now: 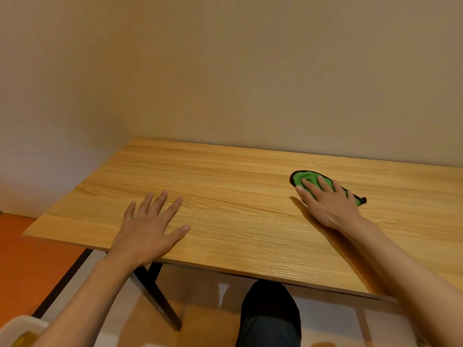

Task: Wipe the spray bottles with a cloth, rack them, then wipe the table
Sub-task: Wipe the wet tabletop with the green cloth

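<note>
Table [225, 176]: wood, light brown, with lines running along it. Its back edge sits against the wall.

Cloth [304, 177]: green with a dark edge. It lies flat on the right part of the table, closer to the back edge than the front. Part of it sticks out past the fingertips, and a small dark corner pokes out on the right side of the hand.

Right hand [328, 204]: it lies palm down on top of the cloth and presses on it. The arm reaches over the front edge of the table.

Right fingers [323, 182]: straight and a little apart, flat on the green cloth, not curled round it. The thumb points left, with its tip at the cloth's edge.

Left hand [147, 229]: palm down on the bare wood, near the front edge on the left part of the table, well apart from the cloth.

Left fingers [160, 201]: straight and spread wide. The thumb sticks out to the right. They hold nothing.

Wall [225, 71]: plain and pale.

Floor [30, 259]: orange at the left, lighter under the table.

Table leg [160, 301]: black and slanted, under the front edge.

Knee [270, 304]: in dark cloth, under the table.

White tub [20, 326]: in the bottom left corner, with something yellow inside, too blurry to tell what.
</note>
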`<state>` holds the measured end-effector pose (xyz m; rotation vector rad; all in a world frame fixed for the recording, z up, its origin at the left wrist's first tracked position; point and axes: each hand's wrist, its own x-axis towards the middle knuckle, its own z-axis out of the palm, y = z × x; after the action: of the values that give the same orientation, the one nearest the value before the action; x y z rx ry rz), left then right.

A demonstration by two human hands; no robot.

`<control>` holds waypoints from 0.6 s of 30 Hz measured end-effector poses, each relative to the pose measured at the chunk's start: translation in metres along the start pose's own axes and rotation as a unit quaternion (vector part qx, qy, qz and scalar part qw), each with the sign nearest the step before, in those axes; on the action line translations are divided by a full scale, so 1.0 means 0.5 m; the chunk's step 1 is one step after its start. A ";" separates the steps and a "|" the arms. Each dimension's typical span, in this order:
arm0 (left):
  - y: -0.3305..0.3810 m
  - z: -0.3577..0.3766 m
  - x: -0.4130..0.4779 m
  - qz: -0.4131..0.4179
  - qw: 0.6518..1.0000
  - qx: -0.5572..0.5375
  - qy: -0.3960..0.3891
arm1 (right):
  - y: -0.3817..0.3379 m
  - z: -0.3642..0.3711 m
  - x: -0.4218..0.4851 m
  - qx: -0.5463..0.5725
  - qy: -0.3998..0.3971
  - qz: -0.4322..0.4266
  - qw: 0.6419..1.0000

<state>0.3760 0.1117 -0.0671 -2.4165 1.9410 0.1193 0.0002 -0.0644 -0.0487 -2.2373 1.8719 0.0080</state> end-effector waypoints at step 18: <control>-0.003 0.003 0.009 0.001 1.000 0.001 0.012 | -0.420 0.033 0.163 -0.017 -0.058 -0.196 0.979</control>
<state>0.3785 0.1077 -0.0689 -2.4268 1.9515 0.0902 0.2221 -0.1068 -0.0418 -2.5289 1.3563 0.1043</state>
